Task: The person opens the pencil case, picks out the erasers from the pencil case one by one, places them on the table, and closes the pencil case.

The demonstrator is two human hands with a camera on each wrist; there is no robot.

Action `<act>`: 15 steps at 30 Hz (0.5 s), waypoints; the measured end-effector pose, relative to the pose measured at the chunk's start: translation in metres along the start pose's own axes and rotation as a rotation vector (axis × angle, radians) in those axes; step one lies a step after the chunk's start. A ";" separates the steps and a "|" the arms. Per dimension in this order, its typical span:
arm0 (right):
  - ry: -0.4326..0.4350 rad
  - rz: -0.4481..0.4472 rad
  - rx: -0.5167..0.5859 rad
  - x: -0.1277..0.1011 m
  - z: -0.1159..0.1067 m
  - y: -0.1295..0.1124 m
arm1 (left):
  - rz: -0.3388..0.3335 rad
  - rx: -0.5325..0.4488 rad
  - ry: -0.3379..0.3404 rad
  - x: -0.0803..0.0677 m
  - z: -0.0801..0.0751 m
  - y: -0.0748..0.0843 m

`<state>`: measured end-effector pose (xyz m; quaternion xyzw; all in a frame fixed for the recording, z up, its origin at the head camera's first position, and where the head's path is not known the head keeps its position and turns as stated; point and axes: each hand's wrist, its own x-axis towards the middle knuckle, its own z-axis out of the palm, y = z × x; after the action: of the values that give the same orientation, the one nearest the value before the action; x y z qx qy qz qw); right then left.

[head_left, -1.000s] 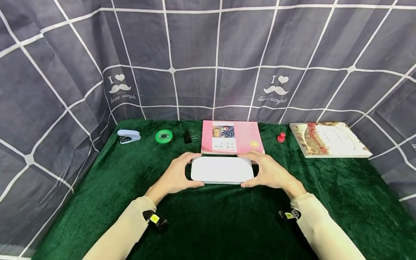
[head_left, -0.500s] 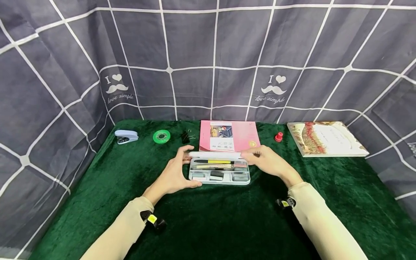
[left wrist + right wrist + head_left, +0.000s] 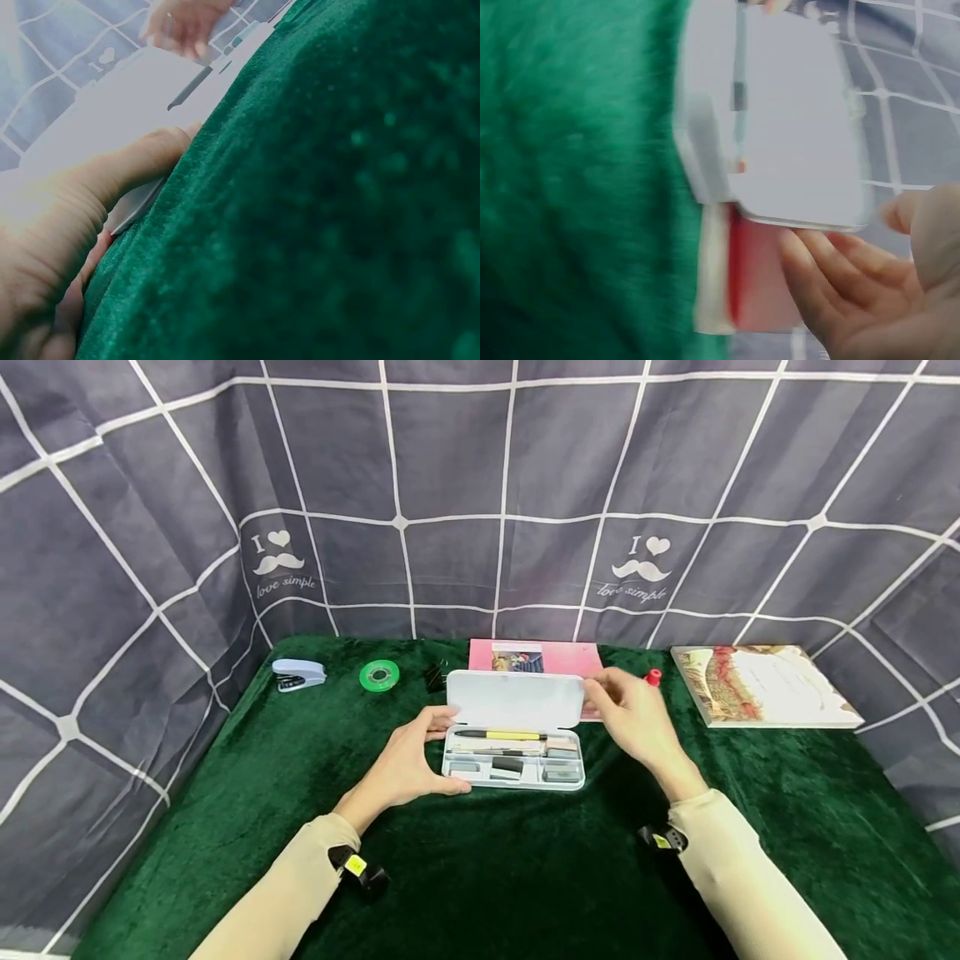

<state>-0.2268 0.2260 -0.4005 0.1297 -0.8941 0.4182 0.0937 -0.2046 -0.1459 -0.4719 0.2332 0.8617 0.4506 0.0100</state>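
The white lid [image 3: 515, 700] of the pencil case [image 3: 533, 773] now stands tipped up at the back, where a second ago it lay flat over everything; half a second ago it showed edge-on as a thin strip. That lays the inside bare: the case counts as opened, its contents within reach. A yellow and black pen [image 3: 517, 735] lies along the rear section, and small blocks [image 3: 507, 765] sit in the front compartments (too small to say what each one is).

The case rests in the middle of the green cloth [image 3: 247, 760] on the bench, just in front of the pink book [image 3: 558, 656], which the raised lid partly hides. The left hand [image 3: 401, 762] grips the left end, thumb at the near edge and fingers behind. The right hand [image 3: 637, 718] is loosely spread at the lid's right edge, thumb apart from it; whether its fingertips touch is blurred.
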 end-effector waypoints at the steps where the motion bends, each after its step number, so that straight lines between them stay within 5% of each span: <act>1: 0.047 -0.051 -0.028 -0.002 -0.004 -0.003 | 0.003 0.002 0.000 0.000 -0.001 0.001; 4: 0.023 -0.191 -0.040 -0.005 -0.010 -0.012 | 0.005 0.009 0.010 0.000 -0.002 0.001; 7: -0.167 -0.300 -0.029 -0.007 -0.007 -0.013 | 0.001 0.018 0.010 -0.001 -0.002 -0.001; 11: -0.384 -0.359 -0.084 -0.011 0.005 -0.008 | -0.006 0.018 0.000 -0.001 0.002 -0.003; 15: -0.493 -0.398 -0.155 -0.014 0.009 -0.004 | 0.001 0.021 0.003 0.000 0.004 -0.001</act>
<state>-0.2132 0.2187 -0.4071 0.3915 -0.8764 0.2782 -0.0359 -0.2039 -0.1438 -0.4748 0.2329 0.8662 0.4420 0.0062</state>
